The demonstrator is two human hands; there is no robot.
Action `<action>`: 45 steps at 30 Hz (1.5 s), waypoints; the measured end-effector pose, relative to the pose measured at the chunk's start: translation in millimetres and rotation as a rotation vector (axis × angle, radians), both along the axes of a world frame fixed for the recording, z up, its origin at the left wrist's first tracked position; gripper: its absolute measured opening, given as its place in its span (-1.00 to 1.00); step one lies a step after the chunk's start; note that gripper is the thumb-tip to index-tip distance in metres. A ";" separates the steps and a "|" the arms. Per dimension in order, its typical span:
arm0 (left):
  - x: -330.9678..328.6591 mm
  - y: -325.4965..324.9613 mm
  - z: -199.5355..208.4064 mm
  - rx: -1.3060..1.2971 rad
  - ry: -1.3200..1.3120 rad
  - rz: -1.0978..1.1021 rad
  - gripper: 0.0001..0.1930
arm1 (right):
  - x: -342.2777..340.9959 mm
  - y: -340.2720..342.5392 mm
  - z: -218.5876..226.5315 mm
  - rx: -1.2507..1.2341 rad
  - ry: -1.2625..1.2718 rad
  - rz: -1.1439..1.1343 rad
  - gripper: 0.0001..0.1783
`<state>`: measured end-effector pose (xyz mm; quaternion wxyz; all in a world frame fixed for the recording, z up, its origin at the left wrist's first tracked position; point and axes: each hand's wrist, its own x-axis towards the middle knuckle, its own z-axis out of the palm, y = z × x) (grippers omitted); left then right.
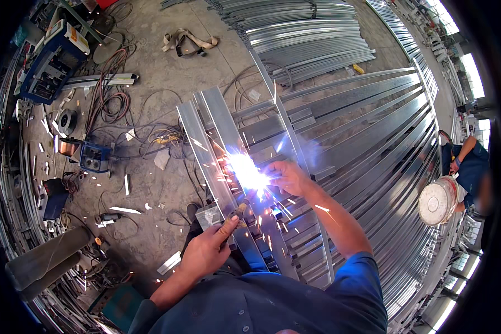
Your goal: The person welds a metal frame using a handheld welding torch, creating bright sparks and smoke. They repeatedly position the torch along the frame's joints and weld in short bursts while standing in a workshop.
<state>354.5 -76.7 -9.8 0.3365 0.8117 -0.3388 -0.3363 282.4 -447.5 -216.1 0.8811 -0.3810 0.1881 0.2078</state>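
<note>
My left hand (207, 249) is wrapped round a welding torch (239, 211), thumb along its top. At the torch's tip a white-blue welding arc (249, 171) glares, and sparks fly off in all directions. Just right of the arc is my right hand (288, 177), its fingers pinched together close to the glow. What they hold is lost in the glare. Under both hands run long galvanized steel profiles (220, 114), side by side. The weld spot itself is hidden by the light.
A large frame of parallel steel bars (367, 131) spreads to the right. Bundled metal tubes (312, 44) lie beyond it. On the left floor are a blue welding machine (53, 64), a wire feeder (94, 156), cables and a strap (188, 42). A person at far right holds a white bucket (435, 201).
</note>
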 end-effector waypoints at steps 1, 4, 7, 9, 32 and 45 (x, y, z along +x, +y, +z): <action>0.2 -0.8 3.3 0.020 -0.009 -0.004 -0.25 | 0.8 -0.2 1.3 -0.189 -0.049 0.047 -0.62; -0.3 -2.4 6.9 0.071 -0.022 -0.024 -0.25 | 0.8 0.1 3.4 -0.542 -0.155 0.113 -0.61; -4.5 -0.9 6.4 0.080 -0.058 -0.008 -0.23 | 25.5 16.7 53.1 -0.781 -0.037 0.301 -0.60; -5.2 -3.3 9.3 0.095 -0.076 -0.058 -0.22 | -5.7 -5.9 9.0 -0.503 -0.176 0.078 -0.62; -8.2 49.8 24.3 -0.041 -0.096 0.266 -0.19 | -43.8 -9.7 158.2 -1.981 0.272 -0.156 -0.55; -6.7 66.0 33.4 -0.062 -0.147 0.282 -0.19 | -49.8 -3.3 142.6 -1.923 0.376 -0.125 -0.29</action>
